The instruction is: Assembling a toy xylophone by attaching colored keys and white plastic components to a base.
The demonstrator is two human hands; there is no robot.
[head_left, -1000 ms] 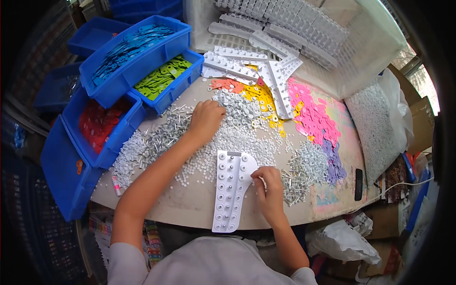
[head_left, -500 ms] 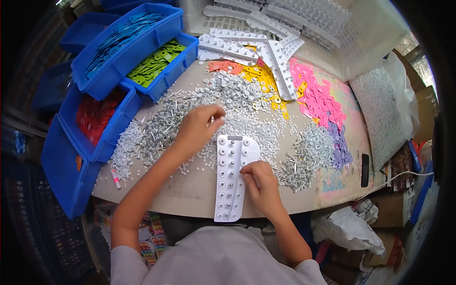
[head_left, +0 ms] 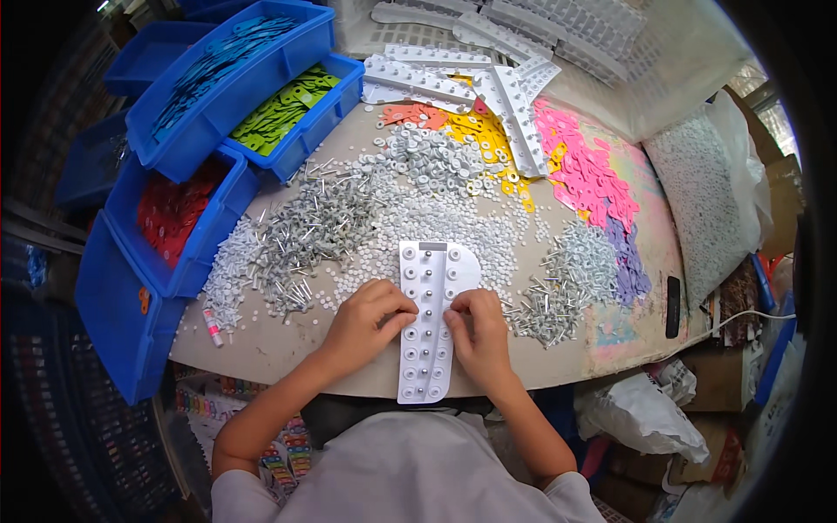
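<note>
Head view, both hands down on the worktop (head_left: pixel 261 353), forearms entering from the lower edge and converging on one item. That item is a long white perforated plate (head_left: pixel 429 318), lying flat at the near middle of the worktop, its rounded end pointing away from me and its near end reaching the worktop's edge.

Left hand (head_left: pixel 366 321): knuckles up, fingers curled, fingertips touching the plate's left edge about halfway along. I note the grip as closed; whether it pinches a small part I cannot tell.

Right hand (head_left: pixel 478 329): mirrored pose, fingers bent down onto the plate's right side, grip closed on the plate edge, contents hidden.

Surroundings: heap of metal pins (head_left: pixel 318 231) beyond the left hand, scattered white washers (head_left: pixel 436 218) past the plate, smaller pin pile (head_left: pixel 558 288) just right of the right hand. Blue bins (head_left: pixel 218 78) stand far left.
</note>
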